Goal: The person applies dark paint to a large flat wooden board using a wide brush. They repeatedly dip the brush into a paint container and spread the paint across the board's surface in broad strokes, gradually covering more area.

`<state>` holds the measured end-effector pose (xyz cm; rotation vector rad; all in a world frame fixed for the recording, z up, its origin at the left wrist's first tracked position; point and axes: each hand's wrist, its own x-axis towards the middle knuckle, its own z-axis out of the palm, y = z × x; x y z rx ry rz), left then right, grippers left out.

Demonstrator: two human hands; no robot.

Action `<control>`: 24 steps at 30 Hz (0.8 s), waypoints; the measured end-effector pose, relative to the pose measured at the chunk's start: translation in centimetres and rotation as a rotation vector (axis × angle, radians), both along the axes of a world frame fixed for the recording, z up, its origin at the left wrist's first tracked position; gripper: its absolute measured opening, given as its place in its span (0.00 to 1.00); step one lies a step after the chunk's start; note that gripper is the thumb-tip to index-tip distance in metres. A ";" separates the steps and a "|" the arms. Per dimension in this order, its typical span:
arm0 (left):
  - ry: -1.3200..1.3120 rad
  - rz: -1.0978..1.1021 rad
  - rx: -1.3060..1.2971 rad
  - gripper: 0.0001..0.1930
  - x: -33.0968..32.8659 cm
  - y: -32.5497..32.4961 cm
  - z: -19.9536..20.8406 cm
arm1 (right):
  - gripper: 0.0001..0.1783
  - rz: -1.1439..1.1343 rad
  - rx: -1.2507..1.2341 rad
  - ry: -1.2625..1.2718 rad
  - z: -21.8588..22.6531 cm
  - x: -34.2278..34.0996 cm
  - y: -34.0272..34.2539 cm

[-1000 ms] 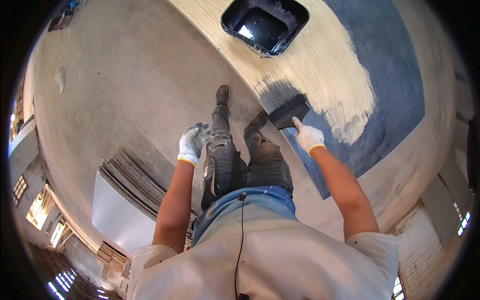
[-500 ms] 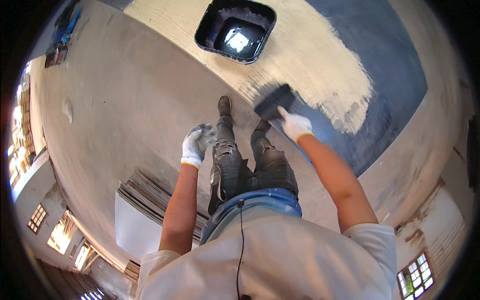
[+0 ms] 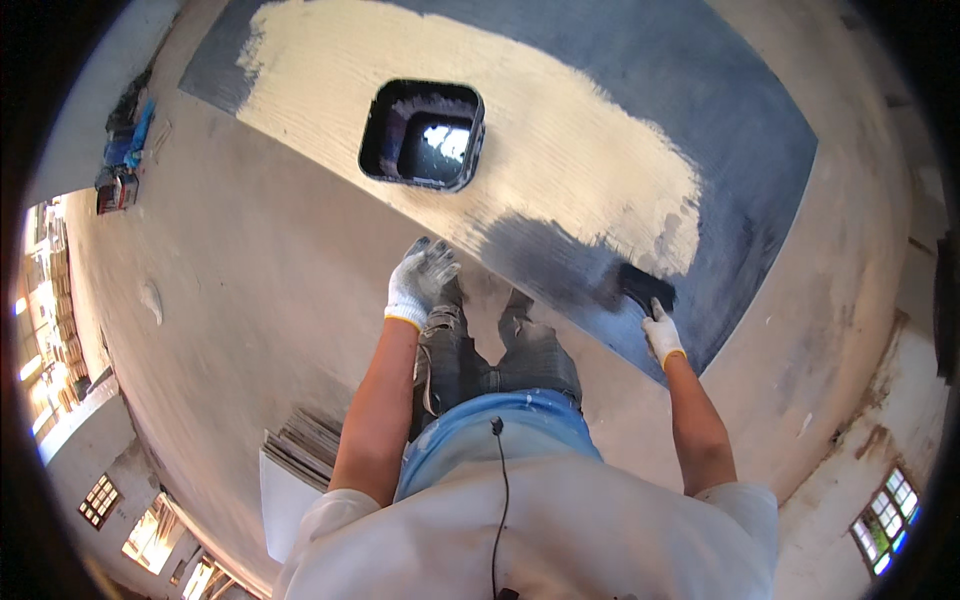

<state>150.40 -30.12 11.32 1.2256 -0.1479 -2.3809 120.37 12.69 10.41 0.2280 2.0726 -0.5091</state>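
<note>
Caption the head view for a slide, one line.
Gloved right hand presses a wide brush on a half-painted board; gloved left hand hangs free near a black bucket.

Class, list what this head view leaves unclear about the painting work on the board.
- Brush bristles: blurred, dark against dark paint.
- Right hand grip: glove hides the handle.
- Black bucket contents: glare inside.
- Feet: partly covered by left hand.
- Board top corner: cut off by rim.

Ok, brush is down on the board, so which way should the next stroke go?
Probably sweep the brush in the right hand leftward along the board: it sits on dark paint, and the bare pale patch begins just to its upper left.
</note>
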 end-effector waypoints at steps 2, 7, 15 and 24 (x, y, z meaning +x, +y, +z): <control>0.104 0.039 0.012 0.21 -2.6 -2.9 -0.9 | 0.43 -0.089 -0.061 0.056 1.4 -0.2 -2.0; 0.110 0.054 0.000 0.17 -5.7 -8.8 -2.4 | 0.43 0.055 -0.257 0.192 9.9 1.8 -12.7; 0.068 0.090 0.158 0.11 -5.0 -13.1 -2.9 | 0.46 0.934 -0.087 0.586 20.9 2.8 -39.0; 0.082 -0.116 0.356 0.17 -4.2 -16.8 -6.4 | 0.16 1.479 0.392 0.413 15.9 6.6 -60.0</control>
